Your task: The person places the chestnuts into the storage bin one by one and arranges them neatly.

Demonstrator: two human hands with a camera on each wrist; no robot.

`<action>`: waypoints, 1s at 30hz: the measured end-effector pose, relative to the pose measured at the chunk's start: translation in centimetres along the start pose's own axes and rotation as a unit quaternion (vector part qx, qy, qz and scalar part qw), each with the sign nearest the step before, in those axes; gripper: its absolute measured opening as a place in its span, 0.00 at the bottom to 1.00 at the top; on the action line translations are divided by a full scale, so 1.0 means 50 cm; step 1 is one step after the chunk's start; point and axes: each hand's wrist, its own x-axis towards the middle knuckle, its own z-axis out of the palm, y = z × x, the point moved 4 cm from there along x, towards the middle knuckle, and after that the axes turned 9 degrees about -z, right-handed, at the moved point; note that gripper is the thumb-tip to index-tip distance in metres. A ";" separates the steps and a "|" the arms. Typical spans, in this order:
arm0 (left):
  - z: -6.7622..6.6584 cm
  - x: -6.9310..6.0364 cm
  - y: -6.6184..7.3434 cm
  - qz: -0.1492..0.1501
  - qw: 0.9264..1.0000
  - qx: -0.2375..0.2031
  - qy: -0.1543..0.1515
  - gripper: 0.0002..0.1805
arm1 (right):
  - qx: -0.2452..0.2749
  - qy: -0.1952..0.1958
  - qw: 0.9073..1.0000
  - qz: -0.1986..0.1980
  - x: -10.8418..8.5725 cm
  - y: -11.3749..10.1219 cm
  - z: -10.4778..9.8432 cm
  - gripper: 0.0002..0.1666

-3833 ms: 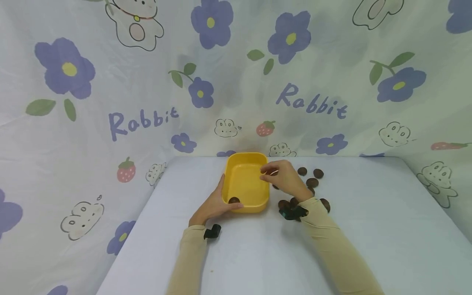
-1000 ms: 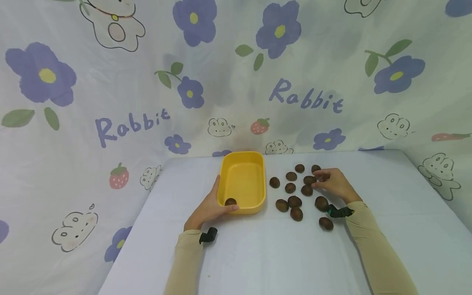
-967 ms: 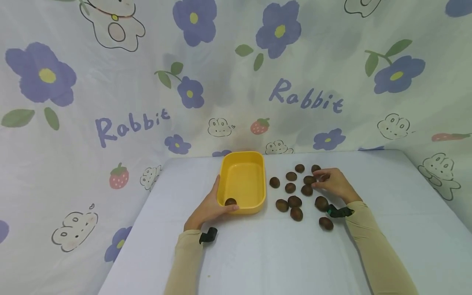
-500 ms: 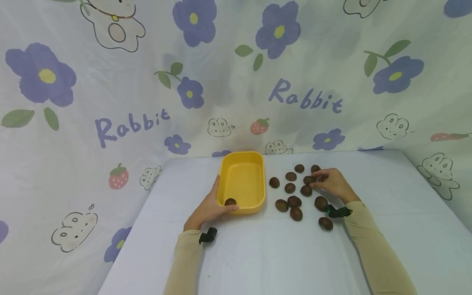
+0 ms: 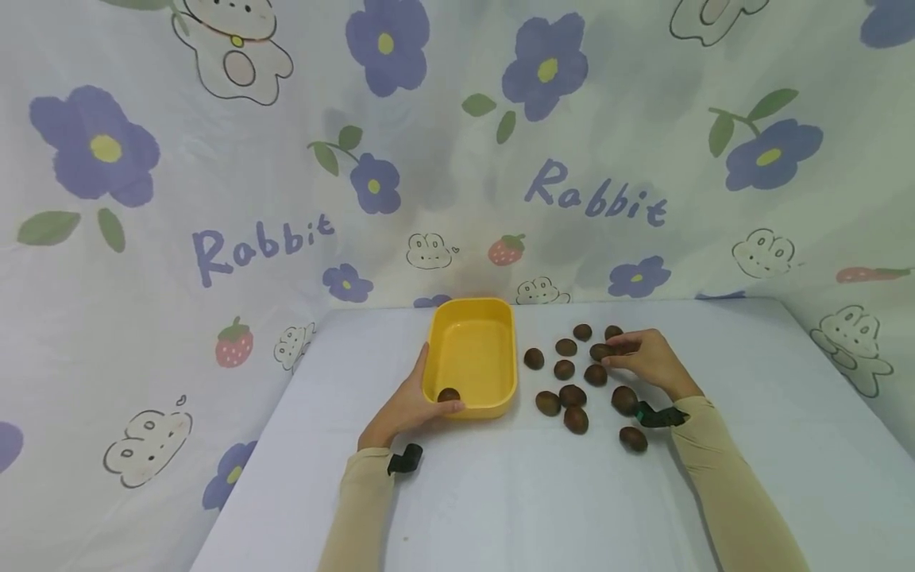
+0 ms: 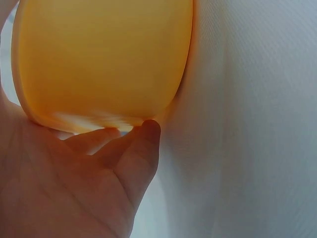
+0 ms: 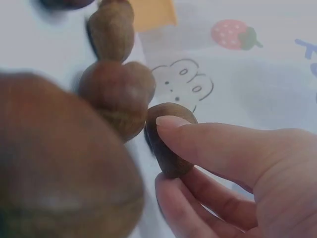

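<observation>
My left hand holds the yellow plastic box at its near left corner, with the thumb over the near rim. In the left wrist view, fingers curl against the box wall. One brown chestnut lies inside the box, by the thumb. Right of the box, my right hand pinches a chestnut between thumb and fingers, at table level among the others. The right wrist view shows this pinched chestnut close up, with the thumb on its near side.
Several loose chestnuts lie scattered on the white tabletop between the box and my right forearm. One chestnut lies nearest the front. A patterned curtain rises behind the table's back edge.
Since the earliest frame, my right hand has moved right from the box's edge to the chestnuts. Lately its fingers have closed on one. The left hand has kept its hold on the box.
</observation>
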 end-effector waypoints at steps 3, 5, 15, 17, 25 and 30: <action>0.000 -0.002 0.003 0.004 1.000 -0.005 0.001 0.75 | 0.011 -0.001 1.000 -0.002 0.000 -0.006 -0.001 0.31; -0.001 -0.003 0.005 0.005 1.000 -0.007 0.002 0.75 | 0.016 -0.001 1.000 -0.002 0.001 -0.011 -0.002 0.31; 0.001 -0.009 0.004 0.021 1.000 -0.019 -0.001 0.74 | 0.014 -0.006 1.000 -0.012 -0.003 -0.046 0.000 0.29; 0.002 -0.009 0.004 0.019 1.000 -0.015 -0.002 0.74 | 0.015 -0.007 1.000 -0.018 -0.007 -0.055 0.000 0.28; 0.003 -0.008 0.003 0.021 1.000 -0.011 0.000 0.74 | 0.022 -0.014 0.999 -0.046 -0.014 -0.114 0.006 0.28; 0.001 -0.006 0.001 0.022 1.000 -0.010 0.003 0.75 | 0.017 -0.014 0.998 -0.055 -0.015 -0.145 0.019 0.28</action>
